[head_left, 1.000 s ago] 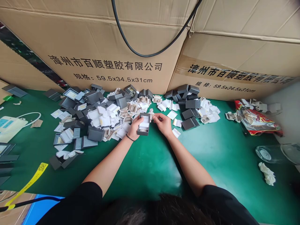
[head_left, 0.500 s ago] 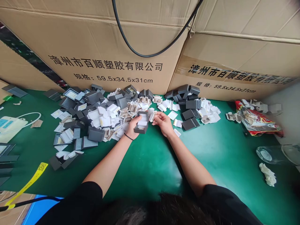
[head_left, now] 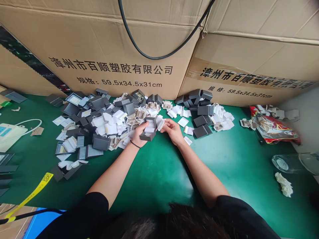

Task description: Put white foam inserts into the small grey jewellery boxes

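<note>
My left hand (head_left: 138, 135) is closed around a small open grey box (head_left: 149, 129) with a white lining, held just above the green table (head_left: 154, 169). My right hand (head_left: 173, 131) sits beside the box on its right, fingers curled in a pinch on a small white insert piece (head_left: 160, 123) at the box's edge. Behind and to the left lies a big pile of grey boxes and white and beige inserts (head_left: 104, 122). A smaller heap of grey boxes and white pieces (head_left: 203, 111) lies to the right.
Two large cardboard cartons (head_left: 119, 49) with printed text wall off the back, and a black cable (head_left: 149, 54) hangs over them. A red snack bag (head_left: 271, 127), a clear glass (head_left: 286, 163) and crumpled tissue (head_left: 284, 184) lie at right. A white device (head_left: 10, 132) and yellow tag (head_left: 35, 191) lie at left.
My left hand has lifted and tilted the grey box slightly up and leftward. My right hand stays beside it, still pinching at the box's right edge.
</note>
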Action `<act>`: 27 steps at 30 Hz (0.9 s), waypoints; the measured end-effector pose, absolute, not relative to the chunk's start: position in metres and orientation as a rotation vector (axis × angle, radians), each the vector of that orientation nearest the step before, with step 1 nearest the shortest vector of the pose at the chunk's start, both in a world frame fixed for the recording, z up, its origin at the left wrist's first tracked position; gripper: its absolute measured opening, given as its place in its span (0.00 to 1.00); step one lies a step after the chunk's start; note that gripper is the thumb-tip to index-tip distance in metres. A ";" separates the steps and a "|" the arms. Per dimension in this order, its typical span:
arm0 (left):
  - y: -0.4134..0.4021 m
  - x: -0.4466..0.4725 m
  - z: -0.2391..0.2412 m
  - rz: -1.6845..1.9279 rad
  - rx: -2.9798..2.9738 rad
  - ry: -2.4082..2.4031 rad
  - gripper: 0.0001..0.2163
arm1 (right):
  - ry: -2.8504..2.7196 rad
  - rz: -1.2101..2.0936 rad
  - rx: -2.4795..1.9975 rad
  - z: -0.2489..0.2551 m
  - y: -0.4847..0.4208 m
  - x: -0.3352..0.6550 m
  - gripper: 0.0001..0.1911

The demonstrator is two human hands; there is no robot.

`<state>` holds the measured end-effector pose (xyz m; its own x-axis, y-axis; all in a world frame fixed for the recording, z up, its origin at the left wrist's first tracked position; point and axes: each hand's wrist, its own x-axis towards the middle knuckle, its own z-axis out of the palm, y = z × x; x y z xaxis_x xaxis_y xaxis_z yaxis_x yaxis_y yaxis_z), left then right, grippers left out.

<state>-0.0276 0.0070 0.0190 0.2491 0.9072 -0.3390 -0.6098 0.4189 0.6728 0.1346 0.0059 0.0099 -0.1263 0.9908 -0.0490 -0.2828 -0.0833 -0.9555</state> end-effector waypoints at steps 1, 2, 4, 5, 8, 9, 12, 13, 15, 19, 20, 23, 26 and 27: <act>0.007 -0.028 0.019 1.088 0.443 0.780 0.09 | -1.035 1.467 -0.969 0.010 0.006 0.134 0.18; 0.007 -0.028 0.020 1.093 0.432 0.775 0.09 | -1.032 1.467 -0.962 0.010 0.006 0.134 0.18; 0.008 -0.028 0.021 1.096 0.399 0.753 0.09 | -1.025 1.468 -0.964 0.010 0.005 0.134 0.18; 0.008 -0.028 0.021 1.092 0.380 0.741 0.09 | -1.021 1.470 -0.971 0.010 0.005 0.134 0.18; 0.009 -0.028 0.022 1.082 0.347 0.713 0.09 | -1.027 1.469 -0.985 0.010 0.005 0.133 0.19; 0.009 -0.029 0.022 1.081 0.344 0.702 0.10 | -1.036 1.469 -0.983 0.009 0.005 0.133 0.19; 0.009 -0.029 0.021 1.076 0.339 0.680 0.10 | -1.054 1.454 -0.984 0.008 0.006 0.133 0.19; 0.009 -0.029 0.021 1.072 0.337 0.679 0.10 | -1.055 1.445 -0.986 0.008 0.006 0.133 0.18; 0.008 -0.029 0.022 1.062 0.340 0.678 0.11 | -1.050 1.422 -0.988 0.007 0.006 0.133 0.18; 0.007 -0.028 0.022 1.058 0.340 0.666 0.11 | -1.060 1.387 -0.988 0.005 0.007 0.132 0.17; 0.007 -0.028 0.021 1.065 0.335 0.662 0.11 | -1.071 1.383 -0.991 0.004 0.008 0.132 0.17; 0.008 -0.028 0.018 1.105 0.319 0.646 0.10 | -1.146 1.327 -1.044 0.002 0.008 0.132 0.15; 0.008 -0.027 0.017 1.179 0.285 0.660 0.10 | -1.241 1.001 -1.212 0.001 0.005 0.132 0.13; 0.008 -0.027 0.018 1.208 0.267 0.666 0.10 | -1.266 0.857 -1.265 0.002 0.004 0.132 0.13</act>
